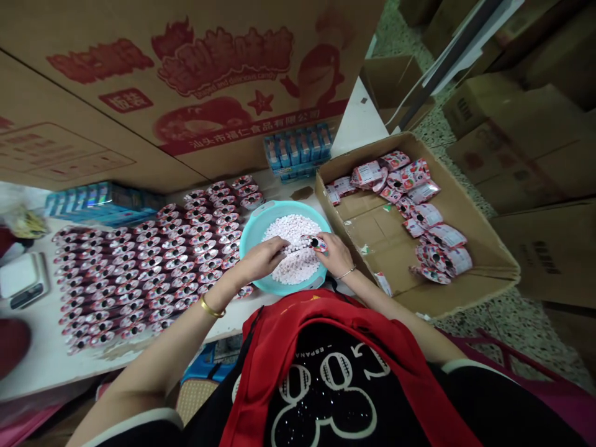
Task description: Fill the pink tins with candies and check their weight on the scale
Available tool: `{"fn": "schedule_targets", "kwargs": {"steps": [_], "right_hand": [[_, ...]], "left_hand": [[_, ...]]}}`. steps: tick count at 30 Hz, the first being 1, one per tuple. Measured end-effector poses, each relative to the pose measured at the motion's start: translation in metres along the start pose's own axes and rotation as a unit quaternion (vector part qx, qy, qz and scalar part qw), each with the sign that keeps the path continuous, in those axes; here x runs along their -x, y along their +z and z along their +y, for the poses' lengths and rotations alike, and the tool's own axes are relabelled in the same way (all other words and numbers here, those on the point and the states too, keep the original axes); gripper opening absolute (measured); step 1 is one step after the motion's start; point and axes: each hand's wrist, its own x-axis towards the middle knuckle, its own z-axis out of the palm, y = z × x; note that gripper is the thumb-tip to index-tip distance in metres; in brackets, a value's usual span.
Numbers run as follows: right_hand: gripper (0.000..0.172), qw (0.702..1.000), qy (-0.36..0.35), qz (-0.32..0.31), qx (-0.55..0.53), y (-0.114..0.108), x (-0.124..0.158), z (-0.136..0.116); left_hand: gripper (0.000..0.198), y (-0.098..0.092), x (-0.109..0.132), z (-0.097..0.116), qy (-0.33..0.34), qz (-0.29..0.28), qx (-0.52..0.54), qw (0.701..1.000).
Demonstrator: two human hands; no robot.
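Over a turquoise plastic bowl [254, 231] of small white candies [294, 231], both my hands work close together. My right hand [337, 256] is closed around a small red-and-white packet [317, 244], whose dark round opening faces up. My left hand [264, 256], with a gold bangle at its wrist, has its fingers pinched at the bowl's left side. Whatever they hold, if anything, is too small to make out. Left of the bowl, many similar packets [151, 263] stand upright in tight rows, dark openings upward.
To the right, an open cardboard box [367, 214] contains several packets lying loose. Blue packaged goods [298, 149] stand behind the bowl, against large printed cartons [223, 68]. A white scale [23, 276] sits at the table's far left. More cartons [547, 242] stack on the right.
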Motion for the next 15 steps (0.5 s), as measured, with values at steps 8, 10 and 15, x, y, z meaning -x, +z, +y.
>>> {"fn": "schedule_targets", "kwargs": {"steps": [8, 10, 15], "right_hand": [[0.037, 0.999, -0.035, -0.025, -0.012, 0.019, -0.003, -0.003], [0.037, 0.999, -0.031, -0.013, -0.031, 0.021, -0.003, 0.001], [0.035, 0.995, -0.008, 0.029, -0.099, 0.018, -0.004, 0.009]], "left_hand": [[0.026, -0.022, -0.025, 0.069, -0.083, -0.112, -0.275, 0.951], [0.024, -0.028, -0.022, 0.065, -0.080, -0.107, -0.286, 0.949], [0.019, -0.018, 0.001, -0.005, -0.129, -0.124, -0.225, 0.958]]}}
